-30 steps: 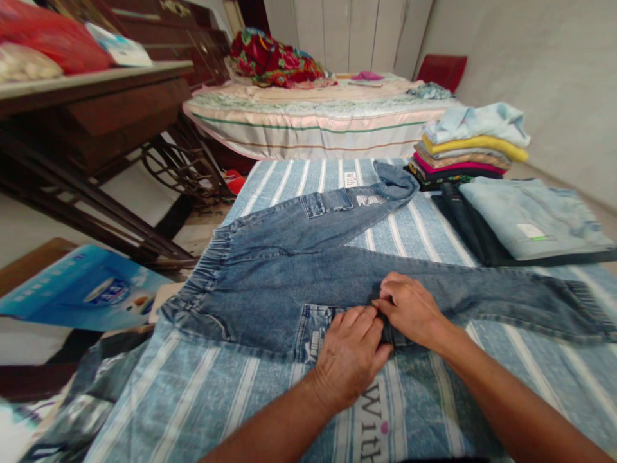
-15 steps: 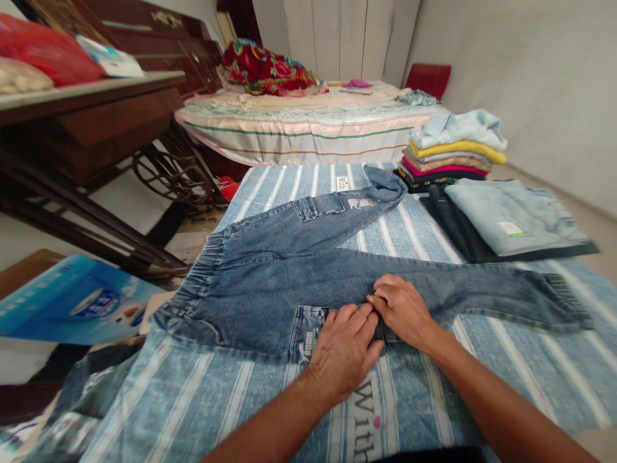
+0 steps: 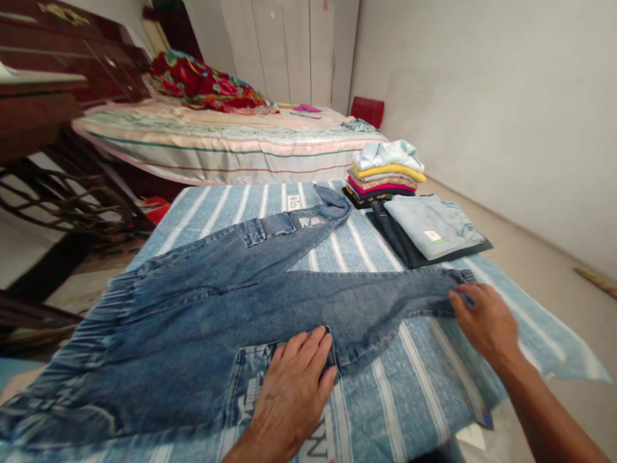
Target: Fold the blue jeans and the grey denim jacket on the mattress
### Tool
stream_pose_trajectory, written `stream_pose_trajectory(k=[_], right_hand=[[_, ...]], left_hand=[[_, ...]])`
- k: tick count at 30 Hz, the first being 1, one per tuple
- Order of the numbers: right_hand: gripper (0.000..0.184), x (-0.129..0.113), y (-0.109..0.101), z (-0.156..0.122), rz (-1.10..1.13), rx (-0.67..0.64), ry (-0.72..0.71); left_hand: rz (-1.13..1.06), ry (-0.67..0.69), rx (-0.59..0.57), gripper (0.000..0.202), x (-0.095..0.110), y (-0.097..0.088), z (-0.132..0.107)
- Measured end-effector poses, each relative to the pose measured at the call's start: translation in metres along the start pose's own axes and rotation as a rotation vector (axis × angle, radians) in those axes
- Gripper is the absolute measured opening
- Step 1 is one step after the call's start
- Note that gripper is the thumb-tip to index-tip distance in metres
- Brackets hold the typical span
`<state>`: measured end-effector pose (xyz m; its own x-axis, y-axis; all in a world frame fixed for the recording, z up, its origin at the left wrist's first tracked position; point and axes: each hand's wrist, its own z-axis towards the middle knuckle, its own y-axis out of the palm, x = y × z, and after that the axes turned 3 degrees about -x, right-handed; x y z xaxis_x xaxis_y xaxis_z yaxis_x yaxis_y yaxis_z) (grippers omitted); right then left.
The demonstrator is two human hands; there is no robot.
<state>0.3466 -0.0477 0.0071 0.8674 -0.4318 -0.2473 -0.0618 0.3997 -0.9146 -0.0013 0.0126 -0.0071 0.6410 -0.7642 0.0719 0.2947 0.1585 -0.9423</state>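
A pair of blue denim trousers [image 3: 231, 289] lies spread on a blue-and-white striped cloth [image 3: 385, 379]. One leg runs right, the other angles up toward the back. My left hand [image 3: 292, 392] lies flat on the near side pocket, fingers stretched out and holding the fabric down. My right hand [image 3: 482, 318] is far to the right at the cuff of the near leg, its fingers closed on the hem.
A stack of folded coloured clothes [image 3: 385, 173] and folded pale denim on dark garments [image 3: 434, 225] sit at the back right. A bed [image 3: 226, 145] with a red floral bundle [image 3: 202, 83] stands behind. Dark wooden furniture [image 3: 43, 128] is left; bare floor [image 3: 554, 257] right.
My right hand has left the pocket area and slid right along the leg to its cuff. The left hand stays on the pocket. The view has swung right.
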Motion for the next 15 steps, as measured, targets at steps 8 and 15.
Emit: stream_pose_trajectory(k=[8,15], right_hand=[[0.047,0.064,-0.016,0.035,-0.018,-0.389,0.359],[0.037,0.04,-0.014,0.041,0.239,-0.199,0.378]], left_hand=[[0.005,-0.027,-0.057,0.037,0.004,-0.002,0.0],[0.013,-0.036,-0.118,0.04,0.007,-0.007,0.003]])
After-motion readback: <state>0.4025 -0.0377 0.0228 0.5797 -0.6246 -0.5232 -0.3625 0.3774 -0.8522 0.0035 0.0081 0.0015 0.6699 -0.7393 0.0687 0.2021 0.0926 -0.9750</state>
